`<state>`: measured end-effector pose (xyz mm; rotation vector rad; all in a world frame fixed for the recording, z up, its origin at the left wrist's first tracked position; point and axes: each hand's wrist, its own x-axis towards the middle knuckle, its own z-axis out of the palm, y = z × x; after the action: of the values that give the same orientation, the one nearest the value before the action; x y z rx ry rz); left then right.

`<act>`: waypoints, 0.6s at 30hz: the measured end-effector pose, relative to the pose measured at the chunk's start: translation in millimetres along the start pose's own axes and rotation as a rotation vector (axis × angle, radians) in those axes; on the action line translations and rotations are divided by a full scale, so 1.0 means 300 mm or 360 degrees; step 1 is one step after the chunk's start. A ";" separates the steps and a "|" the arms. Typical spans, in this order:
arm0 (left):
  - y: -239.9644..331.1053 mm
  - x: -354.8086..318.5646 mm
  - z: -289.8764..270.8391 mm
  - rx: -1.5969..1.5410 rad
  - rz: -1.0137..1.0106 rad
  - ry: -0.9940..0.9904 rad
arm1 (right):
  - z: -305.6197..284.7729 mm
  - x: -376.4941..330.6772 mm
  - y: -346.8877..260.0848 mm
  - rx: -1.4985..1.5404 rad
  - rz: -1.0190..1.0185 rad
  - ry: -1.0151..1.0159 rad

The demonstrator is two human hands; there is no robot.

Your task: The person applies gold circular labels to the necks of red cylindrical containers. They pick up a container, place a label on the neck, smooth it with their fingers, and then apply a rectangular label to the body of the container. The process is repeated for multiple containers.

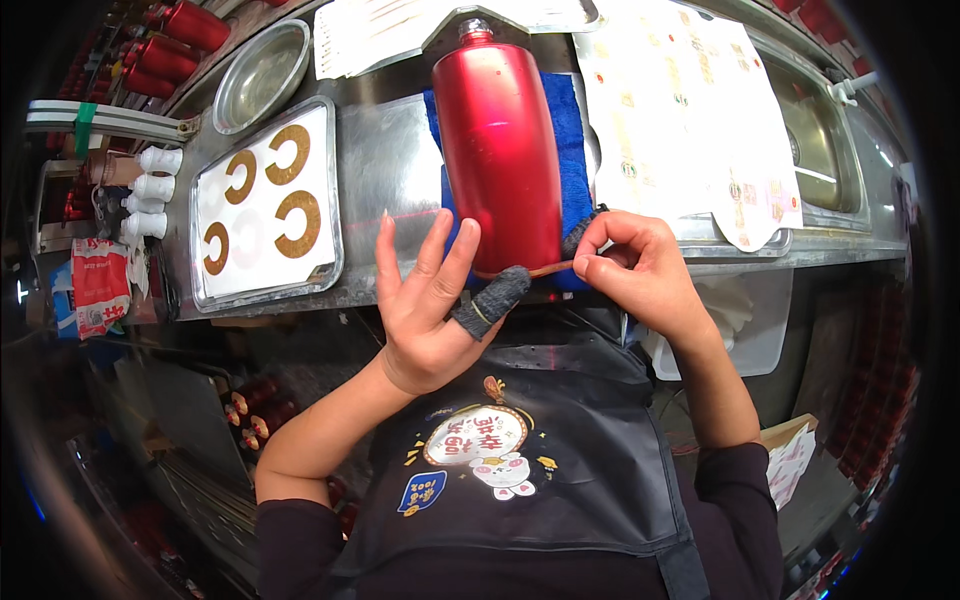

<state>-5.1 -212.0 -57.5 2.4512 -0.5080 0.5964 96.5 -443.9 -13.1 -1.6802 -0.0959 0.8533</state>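
A glossy red bottle lies on a blue towel, its neck pointing away from me and its base toward me. Across the base end runs a thin orange-brown strip. The fingers of my left hand are spread; its thumb, in a dark finger cot, presses at the strip's left part by the bottle's edge. My right hand pinches the strip's right end between thumb and index finger. Another dark finger cot shows at the right hand's far side, partly hidden.
At the left, a metal tray bears a white sheet with several gold C-shaped pieces. Beyond it stands a round metal bowl. Printed sticker sheets lie at the right, before a sink. A white bin sits below the counter edge.
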 end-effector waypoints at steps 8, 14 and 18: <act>0.055 0.132 0.024 0.0137 0.0034 0.0018 | 0.012 0.007 0.020 0.0013 -0.0057 0.0033; -0.004 0.055 0.055 -0.0247 -0.0307 0.0219 | 0.020 0.000 -0.009 -0.0202 -0.0128 0.0031; -0.012 -0.018 0.031 -0.0400 -0.0448 0.0149 | 0.021 -0.018 -0.010 -0.0148 -0.0135 0.0053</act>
<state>-5.1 -213.6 -68.9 2.1921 -0.1816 0.4943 90.1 -440.5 -8.1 -1.7639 -0.1853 0.7674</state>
